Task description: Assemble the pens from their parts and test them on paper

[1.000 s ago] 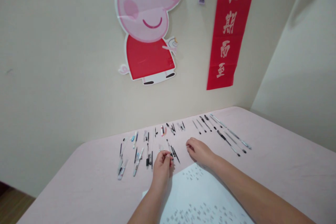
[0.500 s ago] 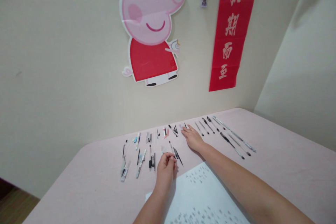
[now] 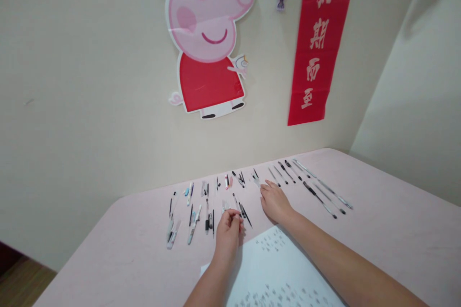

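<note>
My right hand (image 3: pixel 276 201) rests low over the far part of the table, fingers pressed together at a clear pen barrel (image 3: pixel 256 182). A thin black pen refill (image 3: pixel 255 172) lies just beyond it. Nearer to me, my left hand (image 3: pixel 229 230) is curled with thumb and fingertips together; what they hold, if anything, is hidden. Beside its fingertips are a black pen part (image 3: pixel 242 210) and a dark refill (image 3: pixel 247 217). Clear plastic pieces (image 3: pixel 225 205) lie just past its knuckles.
Groups of taken-apart pens (image 3: pixel 209 220) spread to the left on the pink tabletop (image 3: pixel 108 254). Whole pens, one with a black grip (image 3: pixel 317 197), lie at the right. A written sheet (image 3: pixel 288 268) lies under my forearms. Behind stands a wall with a pig cutout (image 3: pixel 212 81).
My right hand has drawn back toward me and slightly right, and the clear pen barrel has shifted with it, away from the wall. My left hand has stayed in place.
</note>
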### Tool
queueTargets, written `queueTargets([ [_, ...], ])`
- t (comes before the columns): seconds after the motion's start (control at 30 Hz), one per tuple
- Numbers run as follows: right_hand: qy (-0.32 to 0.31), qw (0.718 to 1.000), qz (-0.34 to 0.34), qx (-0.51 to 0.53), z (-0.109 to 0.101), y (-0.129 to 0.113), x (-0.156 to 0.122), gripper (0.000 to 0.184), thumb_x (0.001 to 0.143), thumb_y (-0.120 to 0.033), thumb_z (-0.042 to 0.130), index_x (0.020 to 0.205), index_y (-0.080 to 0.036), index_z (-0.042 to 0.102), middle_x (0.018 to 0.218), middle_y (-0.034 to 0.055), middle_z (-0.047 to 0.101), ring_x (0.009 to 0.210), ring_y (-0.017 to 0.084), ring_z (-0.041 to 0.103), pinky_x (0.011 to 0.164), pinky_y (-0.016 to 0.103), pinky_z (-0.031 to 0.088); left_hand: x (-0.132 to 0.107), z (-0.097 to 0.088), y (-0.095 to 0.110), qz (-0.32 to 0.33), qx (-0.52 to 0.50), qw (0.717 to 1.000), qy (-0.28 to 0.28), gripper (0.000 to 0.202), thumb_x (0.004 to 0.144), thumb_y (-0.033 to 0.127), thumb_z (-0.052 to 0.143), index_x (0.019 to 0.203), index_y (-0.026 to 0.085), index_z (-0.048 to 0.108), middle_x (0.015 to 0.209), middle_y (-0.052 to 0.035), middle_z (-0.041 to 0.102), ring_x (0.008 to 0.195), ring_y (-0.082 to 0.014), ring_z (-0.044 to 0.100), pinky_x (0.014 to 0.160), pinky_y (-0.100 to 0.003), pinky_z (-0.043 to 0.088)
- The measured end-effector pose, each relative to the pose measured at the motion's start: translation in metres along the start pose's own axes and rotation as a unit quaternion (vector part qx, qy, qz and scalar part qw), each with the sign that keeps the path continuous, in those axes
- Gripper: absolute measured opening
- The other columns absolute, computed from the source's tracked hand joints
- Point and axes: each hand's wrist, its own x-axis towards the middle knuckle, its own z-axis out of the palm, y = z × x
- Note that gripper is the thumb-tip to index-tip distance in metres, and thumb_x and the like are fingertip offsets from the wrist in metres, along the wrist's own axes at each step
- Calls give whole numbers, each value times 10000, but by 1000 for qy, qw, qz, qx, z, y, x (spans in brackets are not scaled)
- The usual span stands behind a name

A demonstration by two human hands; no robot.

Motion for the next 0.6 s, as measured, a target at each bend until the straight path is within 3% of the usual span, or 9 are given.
queueTargets([
  [0.17, -34, 999, 35, -23, -9, -1, -6, 223, 846, -115, 473, 837, -110, 696, 934, 168, 667, 946, 269, 568, 874, 366, 385, -1, 1, 2, -8, 2, 1000, 1, 303, 633, 414, 707, 774, 191, 558, 627, 35, 558, 445, -57, 457, 421, -174, 340],
  [0.43, -32, 994, 107, -14, -3, -2, -4, 211, 838, -52, 456, 965, -131, 605, 937, 126, 649, 874, 224, 592, 730, 285, 386, 1, 0, 0, 14, 7, 1000, 3, 247, 641, 360, 711, 753, 184, 579, 608, 29, 568, 468, -64, 474, 455, -176, 369],
  [0.6, 8, 980, 73, 182, -1, -8, -8, 299, 806, -103, 518, 1096, -149, 574, 857, 52, 652, 760, 166, 586, 695, 250, 404, -1, -1, 3, 6, 13, 1000, 5, 282, 651, 381, 719, 828, 186, 617, 640, 19, 586, 497, -72, 492, 476, -182, 379],
])
